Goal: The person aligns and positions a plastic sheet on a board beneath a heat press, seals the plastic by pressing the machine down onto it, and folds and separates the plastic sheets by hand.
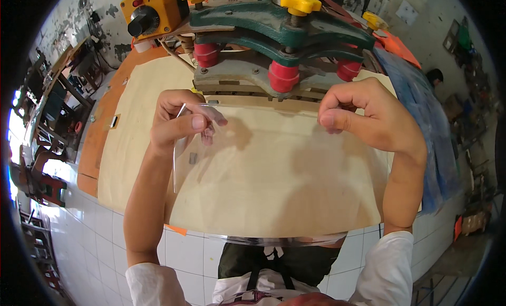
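A clear plastic sheet (274, 174) stretches between my hands over the cream-coloured table top. My left hand (182, 121) pinches its far left corner between thumb and fingers, and the fingers show through the plastic. Along the left side the sheet bends up, catching a bright line of light. My right hand (369, 113) has thumb and fingertips closed on the far right part of the sheet; the exact grip is partly hidden. Just beyond both hands stands a machine head (284, 39) with dark green metal arms, yellow knobs and red round mounts.
A yellow control box (150, 13) with a black dial stands at the far left of the machine. Blue plastic sheeting (427, 132) hangs over the right side. The cream board (126, 132) covers a brown table (89, 163). A stool (51, 187) stands on the tiled floor at left.
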A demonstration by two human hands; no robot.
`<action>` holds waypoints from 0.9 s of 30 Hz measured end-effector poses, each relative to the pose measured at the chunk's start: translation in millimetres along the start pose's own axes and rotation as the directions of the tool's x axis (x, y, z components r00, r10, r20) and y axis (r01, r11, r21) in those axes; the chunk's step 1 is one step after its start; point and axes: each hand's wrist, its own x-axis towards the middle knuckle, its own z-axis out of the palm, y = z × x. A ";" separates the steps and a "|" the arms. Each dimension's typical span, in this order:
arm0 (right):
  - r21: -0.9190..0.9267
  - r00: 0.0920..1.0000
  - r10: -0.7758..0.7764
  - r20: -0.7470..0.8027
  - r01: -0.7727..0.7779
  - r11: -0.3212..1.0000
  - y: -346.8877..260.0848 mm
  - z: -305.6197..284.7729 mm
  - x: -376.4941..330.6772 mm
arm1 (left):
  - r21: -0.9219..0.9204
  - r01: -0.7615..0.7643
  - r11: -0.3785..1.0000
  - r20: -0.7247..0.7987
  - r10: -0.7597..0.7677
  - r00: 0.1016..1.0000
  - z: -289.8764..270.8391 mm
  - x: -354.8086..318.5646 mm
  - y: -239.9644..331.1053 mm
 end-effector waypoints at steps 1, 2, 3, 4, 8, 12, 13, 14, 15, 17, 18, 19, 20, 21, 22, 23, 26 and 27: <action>-0.006 1.000 0.010 -0.011 -0.010 1.000 -0.1 0.1 0.0 | 0.001 0.000 1.000 0.001 0.000 1.000 -1.2 -0.5 0.0; -0.012 1.000 0.020 -0.022 -0.020 1.000 -0.3 0.1 0.1 | 0.007 0.000 1.000 -0.010 0.001 1.000 -2.9 -1.2 -0.1; -0.011 1.000 0.019 -0.022 -0.020 1.000 -0.7 -1.1 0.1 | 0.014 -0.001 1.000 -0.021 0.002 1.000 -4.2 -1.8 0.2; -0.062 1.000 0.020 -0.016 -0.021 0.998 -2.6 -5.0 -1.6 | 0.011 -0.003 1.000 -0.017 0.003 1.000 -3.9 -0.6 0.5; -0.142 1.000 0.022 -0.008 -0.023 0.990 -2.6 -11.0 -5.7 | 0.001 -0.048 0.999 -0.022 0.048 0.999 -6.3 1.2 0.2; -0.236 0.998 -0.067 0.003 0.066 0.970 3.0 -16.0 -6.6 | -0.019 -0.105 0.994 -0.030 0.104 0.994 -13.5 2.0 -0.8; -0.264 0.997 -0.077 0.002 0.075 0.962 4.6 -17.7 -6.2 | -0.018 -0.103 0.995 -0.028 0.102 0.994 -15.2 1.6 -0.5; -0.291 0.996 -0.087 0.003 0.084 0.953 6.1 -18.5 -6.1 | -0.011 -0.104 0.994 -0.049 0.104 0.993 -16.9 1.1 0.0; -0.289 0.996 -0.088 0.001 0.084 0.954 7.7 -18.2 -6.2 | -0.005 -0.106 0.994 -0.070 0.105 0.992 -18.6 0.4 0.4; -0.317 0.996 -0.088 0.000 0.083 0.945 7.0 -21.3 -8.8 | -0.024 -0.133 0.991 -0.090 0.130 0.987 -19.3 2.5 -0.6; -0.322 0.996 -0.087 -0.005 0.080 0.943 7.2 -23.8 -9.8 | -0.040 -0.157 0.987 -0.117 0.151 0.982 -19.6 3.8 -0.8; -0.351 0.993 -0.116 0.001 0.109 0.930 10.8 -24.5 -8.3 | -0.035 -0.154 0.987 -0.118 0.149 0.982 -22.2 2.6 0.4; -0.380 0.989 -0.144 0.008 0.137 0.915 13.3 -25.0 -7.3 | -0.031 -0.158 0.987 -0.135 0.153 0.979 -25.1 1.7 1.9; -0.376 0.989 -0.148 0.008 0.140 0.916 14.7 -25.0 -6.9 | -0.027 -0.163 0.986 -0.153 0.157 0.976 -26.9 0.9 3.3; -0.378 0.990 -0.142 0.004 0.133 0.916 15.1 -25.7 -7.4 | -0.024 -0.169 0.985 -0.158 0.163 0.974 -27.0 1.5 3.6; -0.379 0.991 -0.136 -0.001 0.126 0.917 15.3 -26.1 -8.0 | -0.025 -0.168 0.985 -0.156 0.162 0.974 -27.5 1.4 3.2; -0.364 1.000 -0.022 0.003 0.022 0.931 8.8 -29.7 -10.5 | -0.024 -0.155 0.988 -0.241 0.145 0.960 -26.5 0.7 2.7; -0.365 1.000 -0.023 0.000 0.022 0.931 8.5 -30.5 -11.1 | -0.058 -0.142 0.988 -0.243 0.124 0.962 -25.2 0.4 2.9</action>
